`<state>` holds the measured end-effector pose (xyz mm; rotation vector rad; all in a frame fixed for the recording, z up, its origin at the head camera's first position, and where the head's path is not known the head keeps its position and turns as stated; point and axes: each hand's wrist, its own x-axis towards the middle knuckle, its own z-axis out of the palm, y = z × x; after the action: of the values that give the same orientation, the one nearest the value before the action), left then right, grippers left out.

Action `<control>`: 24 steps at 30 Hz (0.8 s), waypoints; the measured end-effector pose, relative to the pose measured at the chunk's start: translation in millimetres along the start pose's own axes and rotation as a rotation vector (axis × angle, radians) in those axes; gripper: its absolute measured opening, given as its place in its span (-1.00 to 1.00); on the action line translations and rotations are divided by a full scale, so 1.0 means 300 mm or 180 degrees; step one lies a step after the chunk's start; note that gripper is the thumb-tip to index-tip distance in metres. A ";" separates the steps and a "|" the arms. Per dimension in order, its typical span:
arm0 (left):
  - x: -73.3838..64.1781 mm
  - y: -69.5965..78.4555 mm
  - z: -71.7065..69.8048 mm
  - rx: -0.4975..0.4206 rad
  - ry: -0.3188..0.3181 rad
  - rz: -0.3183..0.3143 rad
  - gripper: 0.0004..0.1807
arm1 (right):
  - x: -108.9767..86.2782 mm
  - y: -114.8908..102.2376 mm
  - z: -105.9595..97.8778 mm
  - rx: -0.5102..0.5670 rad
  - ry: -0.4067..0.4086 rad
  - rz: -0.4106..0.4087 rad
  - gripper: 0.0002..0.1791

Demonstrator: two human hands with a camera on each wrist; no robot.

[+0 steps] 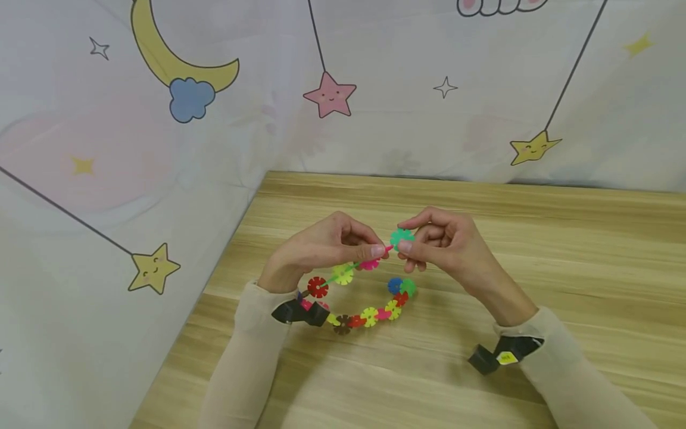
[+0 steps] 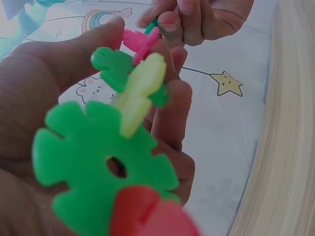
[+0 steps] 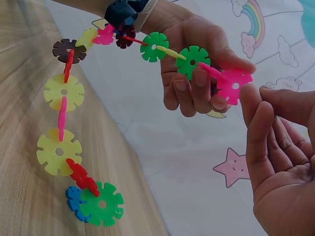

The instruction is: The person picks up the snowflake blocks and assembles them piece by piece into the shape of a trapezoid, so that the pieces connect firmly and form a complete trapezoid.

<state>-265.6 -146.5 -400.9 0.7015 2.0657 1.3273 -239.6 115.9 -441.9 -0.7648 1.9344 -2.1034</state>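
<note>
A chain of notched, flower-shaped plastic discs in several colours hangs from my left hand (image 1: 334, 241), which pinches its pink end disc (image 3: 235, 86) between thumb and fingers. My right hand (image 1: 450, 241) pinches a teal-green disc (image 1: 402, 238) by thumb and fingertips, right at the pink end; in the right wrist view the fingers hide it. Close to the left wrist camera, a large green disc (image 2: 93, 162) and a pale yellow disc (image 2: 140, 98) run along the left palm. The chain curves round below the hands to its other end, a blue disc (image 3: 75, 202) joined to a green disc (image 3: 106, 204).
Below the hands lies a wood-grain table (image 1: 563, 256), its left edge running diagonally. A pale cloth (image 1: 386, 137) printed with stars and a moon hangs behind and to the left. Black wrist cameras sit on both sleeves.
</note>
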 end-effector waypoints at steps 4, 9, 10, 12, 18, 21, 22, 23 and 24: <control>0.000 0.002 0.000 0.0000 0.0017 0.0013 -0.81 | -0.002 -0.006 -0.001 -0.0077 0.0010 0.0039 -0.73; -0.001 0.004 0.001 0.0000 0.0024 0.0007 -0.81 | 0.000 -0.009 0.002 -0.0083 0.0004 0.0045 -0.72; 0.000 0.004 0.002 0.0000 0.0026 0.0005 -0.81 | 0.001 -0.009 0.003 -0.0081 0.0003 0.0046 -0.71; 0.003 0.004 0.003 0.0003 0.0027 0.0005 -0.81 | 0.002 -0.010 0.004 -0.0071 -0.0007 0.0041 -0.69; 0.012 0.005 0.010 0.0028 0.0109 0.0029 -0.82 | 0.002 -0.009 -0.001 -0.0081 -0.0029 0.0059 -0.69; 0.015 0.006 0.018 0.0011 0.0190 -0.0026 -0.83 | 0.003 -0.007 -0.003 -0.0105 -0.0030 0.0058 -0.69; 0.016 0.006 0.021 0.0009 0.0215 -0.0056 -0.83 | 0.004 -0.006 -0.004 -0.0111 -0.0032 0.0050 -0.68; 0.016 0.005 0.024 0.0009 0.0238 -0.0081 -0.83 | 0.004 -0.004 -0.004 -0.0110 -0.0044 0.0036 -0.68; 0.016 0.005 0.027 0.0004 0.0258 -0.0100 -0.83 | 0.004 -0.002 -0.004 -0.0111 -0.0053 0.0024 -0.68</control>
<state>-263.0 -137.4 -403.2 0.6226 2.1327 1.3574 -241.0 116.5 -441.0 -0.7779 1.9669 -2.0575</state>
